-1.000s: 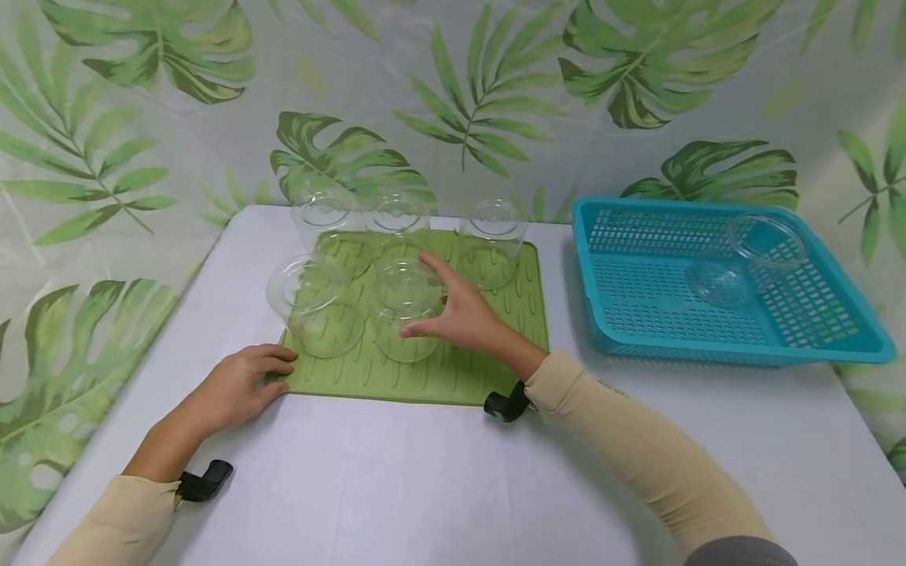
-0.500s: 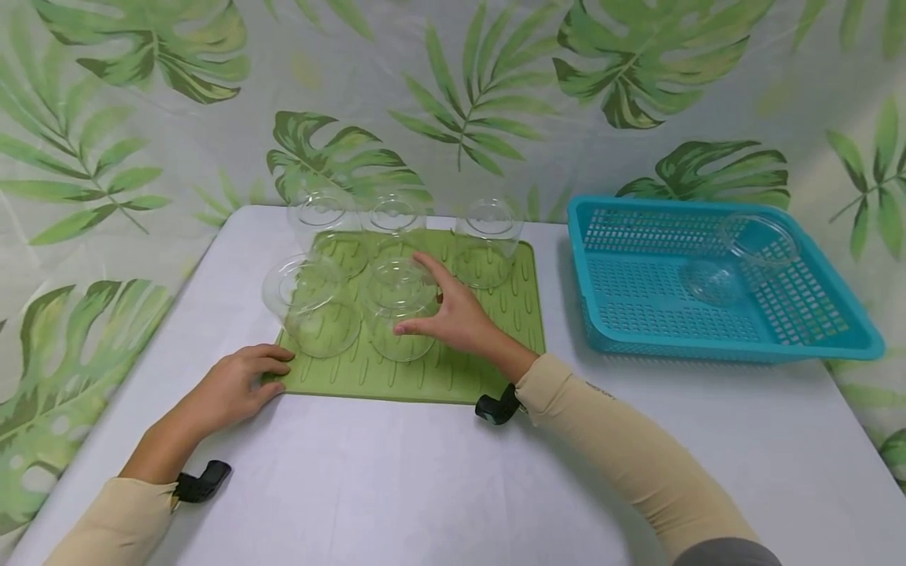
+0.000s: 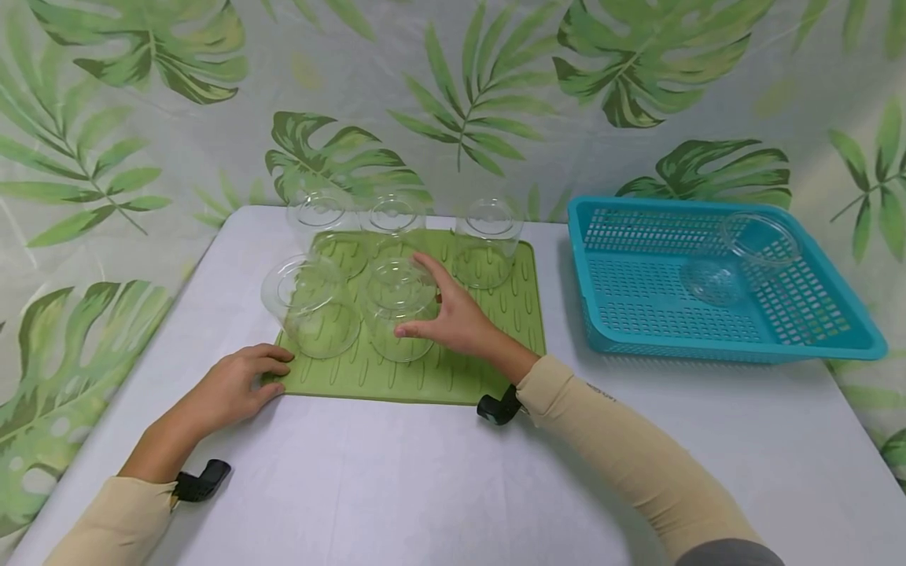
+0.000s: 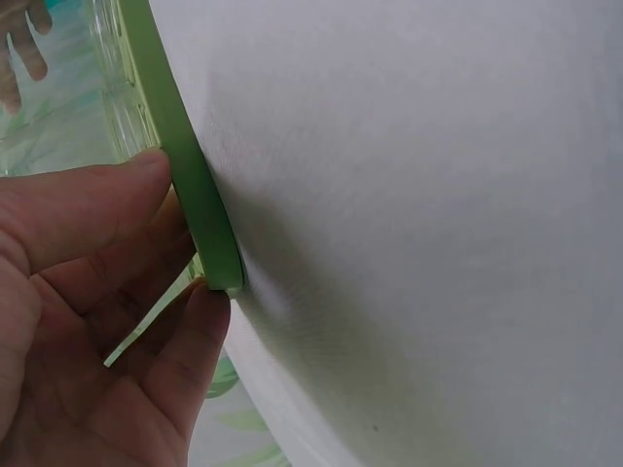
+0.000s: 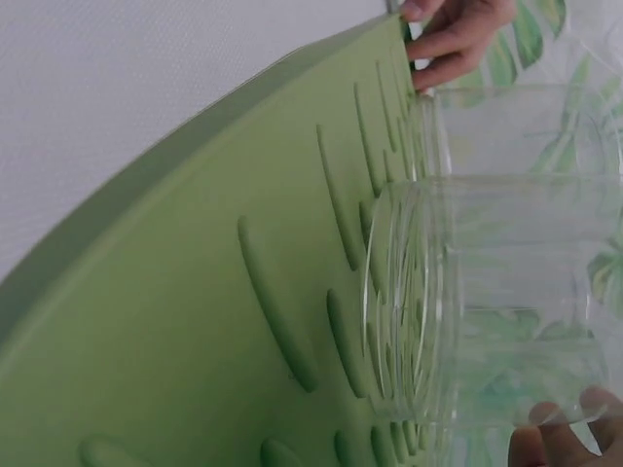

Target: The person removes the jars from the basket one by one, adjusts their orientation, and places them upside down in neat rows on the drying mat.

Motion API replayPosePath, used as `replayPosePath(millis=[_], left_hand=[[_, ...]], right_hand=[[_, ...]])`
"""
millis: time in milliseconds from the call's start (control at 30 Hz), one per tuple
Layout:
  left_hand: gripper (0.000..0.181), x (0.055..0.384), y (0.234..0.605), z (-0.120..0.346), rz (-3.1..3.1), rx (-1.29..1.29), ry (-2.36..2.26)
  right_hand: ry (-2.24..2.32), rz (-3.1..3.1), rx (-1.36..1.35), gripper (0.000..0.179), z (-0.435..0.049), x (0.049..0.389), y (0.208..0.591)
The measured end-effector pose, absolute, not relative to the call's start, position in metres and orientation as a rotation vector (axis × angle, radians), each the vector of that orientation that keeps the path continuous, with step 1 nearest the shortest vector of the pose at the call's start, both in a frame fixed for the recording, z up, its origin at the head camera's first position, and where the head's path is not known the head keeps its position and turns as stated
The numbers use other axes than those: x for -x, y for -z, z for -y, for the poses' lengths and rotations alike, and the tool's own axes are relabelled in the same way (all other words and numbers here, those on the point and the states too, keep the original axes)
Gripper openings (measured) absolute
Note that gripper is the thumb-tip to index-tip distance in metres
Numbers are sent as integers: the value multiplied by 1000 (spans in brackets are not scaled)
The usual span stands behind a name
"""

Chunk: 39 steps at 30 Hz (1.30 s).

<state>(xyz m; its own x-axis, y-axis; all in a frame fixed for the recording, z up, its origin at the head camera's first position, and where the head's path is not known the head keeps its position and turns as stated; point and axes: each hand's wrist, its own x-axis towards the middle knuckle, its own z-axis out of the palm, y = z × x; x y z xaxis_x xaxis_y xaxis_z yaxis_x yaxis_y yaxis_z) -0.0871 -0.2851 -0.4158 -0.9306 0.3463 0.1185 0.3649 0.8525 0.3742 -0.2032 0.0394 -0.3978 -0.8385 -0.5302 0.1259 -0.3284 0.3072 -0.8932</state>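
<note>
In the head view, my right hand [image 3: 460, 318] curves thumb and fingers round the side of a clear cup [image 3: 399, 346] that stands upside down on the green ridged mat [image 3: 467, 369]. Fingertips [image 5: 550, 416] show against that cup near its base in the right wrist view. Left of it stands another clear cup [image 3: 322, 334]. Along the mat's far side are three more: one cup [image 3: 340, 251] at left, one [image 3: 396, 224] in the middle, one [image 3: 488, 263] at right. My left hand [image 3: 241, 385] touches the mat's near left corner, its thumb and fingers against the edge.
A blue perforated basket [image 3: 708, 351] stands to the right of the mat, with a clear cup [image 3: 715, 281] inside, its rim upward. White cloth [image 3: 396, 479] covers the table. A leaf-patterned curtain [image 3: 495, 94] hangs behind.
The head view shifts slightly. Both hands, the cups and the mat keep the same places relative to each other.
</note>
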Motion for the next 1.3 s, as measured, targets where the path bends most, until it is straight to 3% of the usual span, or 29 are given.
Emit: replayPosePath(millis=[367,633,967,1300], left_hand=[[30,87,413,284,3030,548,605],[30,87,413,283,3035,580,602],[30,86,412,284,3043,557,586],[32,87,411,280,3048,544,561]], right_hand=[[1570,-2311,758,111,-41,203,395],[1465,-2360,753,119,-58,195,380],[1193,-2679,987,88,-122,178,338],[1137,-2798,923,72,-174,186,320]])
